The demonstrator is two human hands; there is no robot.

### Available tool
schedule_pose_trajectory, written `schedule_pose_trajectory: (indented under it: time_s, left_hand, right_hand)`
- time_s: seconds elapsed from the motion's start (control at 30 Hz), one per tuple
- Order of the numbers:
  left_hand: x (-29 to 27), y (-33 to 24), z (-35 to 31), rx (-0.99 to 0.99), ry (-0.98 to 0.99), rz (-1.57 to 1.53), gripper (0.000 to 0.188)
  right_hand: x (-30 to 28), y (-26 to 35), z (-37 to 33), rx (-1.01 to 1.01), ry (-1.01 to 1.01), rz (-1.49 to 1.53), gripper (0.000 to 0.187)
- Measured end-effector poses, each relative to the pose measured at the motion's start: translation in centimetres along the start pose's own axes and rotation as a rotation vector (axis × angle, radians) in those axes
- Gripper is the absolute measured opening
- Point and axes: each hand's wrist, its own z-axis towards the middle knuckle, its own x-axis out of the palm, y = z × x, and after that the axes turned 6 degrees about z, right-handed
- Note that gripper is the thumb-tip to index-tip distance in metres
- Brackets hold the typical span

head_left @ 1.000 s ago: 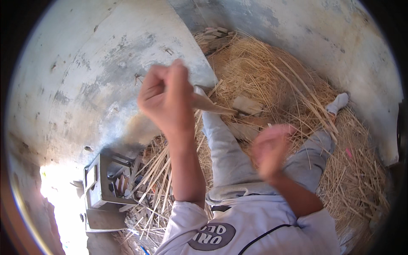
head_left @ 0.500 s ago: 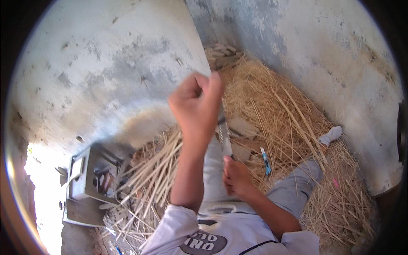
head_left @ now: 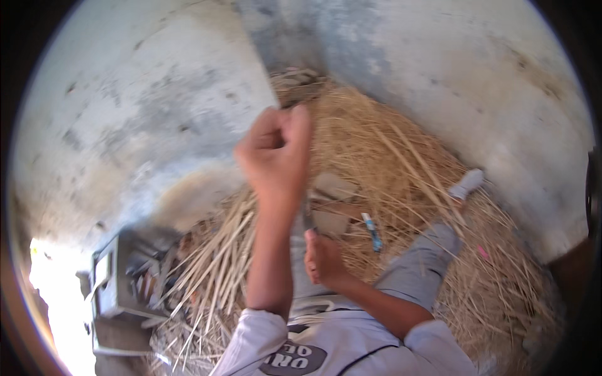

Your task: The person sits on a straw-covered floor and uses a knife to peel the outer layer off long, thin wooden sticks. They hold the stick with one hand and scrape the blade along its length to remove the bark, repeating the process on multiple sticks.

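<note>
The left hand point(head_left: 279, 145) is curled tight, contents impossible to tell; below it, the right hand point(head_left: 326, 258) closes around the knife point(head_left: 308, 218), which shows less blade than half a second ago, likely hiding any cutting contact.

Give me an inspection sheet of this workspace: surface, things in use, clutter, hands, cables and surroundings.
Surface: strewn with loose straw-coloured strips.
Things in use: a narrow tool, blurred and partly hidden; longer pale strips heaped to the left.
Clutter: a slim blue-and-white object, a pink scrap, a grey open-framed unit.
Hands: left hand raised and closed, contents hidden; right hand lower, curled at the tool's near end.
Cables: nothing seen for certain.
Surroundings: stained, pale walls; a bright opening at lower left.
</note>
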Motion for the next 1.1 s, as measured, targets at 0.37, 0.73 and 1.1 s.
schedule_pose_trajectory:
  time_s: [0.37, 0.73, 1.1]
  left_hand:
    - [-2.0, 0.8, -0.6, -0.021, 0.017, -0.131, 0.018]
    - [1.6, 1.8, -2.3, 0.041, 0.182, -0.131, 0.032]
    - [1.6, -2.4, -2.1, -0.040, 0.503, -0.415, 0.034]
  right_hand:
    - [-2.9, 15.2, -2.5, -0.266, -0.176, 0.304, 0.044]
    - [-3.0, 5.3, 0.0, 0.785, 0.348, 0.211, 0.056]
    - [-4.6, 2.9, -3.9, 0.835, 0.543, 1.056, 0.056]
